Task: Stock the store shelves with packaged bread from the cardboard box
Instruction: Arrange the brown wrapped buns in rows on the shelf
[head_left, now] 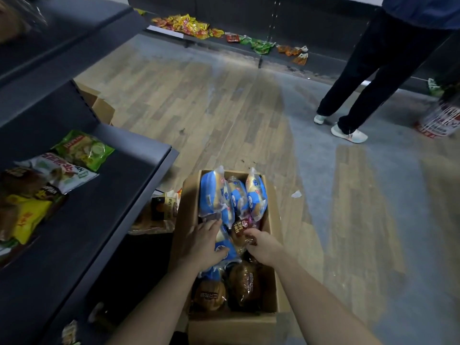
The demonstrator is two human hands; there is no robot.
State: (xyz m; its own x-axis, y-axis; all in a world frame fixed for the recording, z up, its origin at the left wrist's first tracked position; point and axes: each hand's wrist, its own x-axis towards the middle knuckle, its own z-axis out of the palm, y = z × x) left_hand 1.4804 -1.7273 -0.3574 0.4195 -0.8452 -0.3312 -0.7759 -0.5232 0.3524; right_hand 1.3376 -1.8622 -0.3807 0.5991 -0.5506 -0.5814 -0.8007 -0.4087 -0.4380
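Lower centre, in the cardboard box, a blue bread pack is clasped by the left hand and a brown pack is pinched by the right hand, likely for shelving.

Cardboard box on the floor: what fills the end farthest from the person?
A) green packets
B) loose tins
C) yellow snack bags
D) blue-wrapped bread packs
D: blue-wrapped bread packs stand upright in the far end of the cardboard box, while brown buns in clear wrap lie at the near end.
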